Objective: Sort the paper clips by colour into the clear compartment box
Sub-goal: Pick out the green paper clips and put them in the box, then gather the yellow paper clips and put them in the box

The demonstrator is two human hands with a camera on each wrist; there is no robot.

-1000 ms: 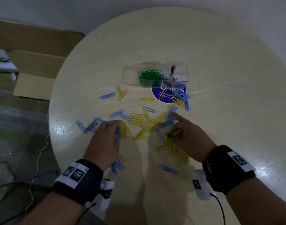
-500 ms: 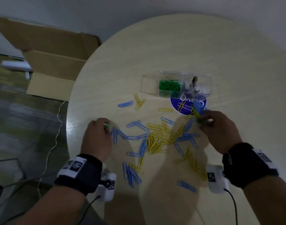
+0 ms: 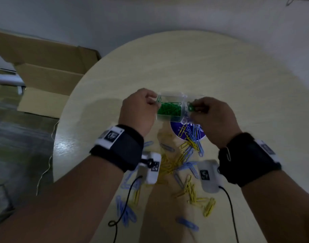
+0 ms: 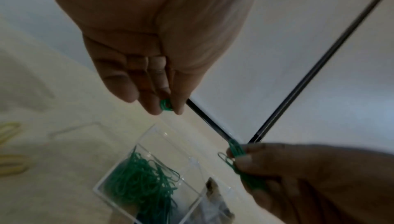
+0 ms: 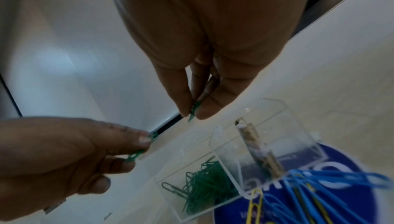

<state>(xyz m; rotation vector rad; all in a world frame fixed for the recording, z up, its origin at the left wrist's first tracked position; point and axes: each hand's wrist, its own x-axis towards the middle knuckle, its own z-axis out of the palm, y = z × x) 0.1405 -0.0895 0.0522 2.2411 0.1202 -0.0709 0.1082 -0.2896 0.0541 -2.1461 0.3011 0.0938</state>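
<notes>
A round, light wood-grain table (image 3: 194, 67) fills most of the head view. A round dark-blue sticker (image 3: 178, 130) with white lettering lies flat on the tabletop near its middle; the lettering is partly covered and cannot be read. To the left of the table, an open brown cardboard box (image 3: 45, 81) stands on the floor, flaps raised, against a pale wall (image 3: 115, 18). The floor (image 3: 18, 137) is dark with a dull sheen. A thin pale cable (image 3: 45, 171) trails across the floor just beside the table's left edge. A dark strip (image 4: 319, 62) runs along the foot of the wall.
</notes>
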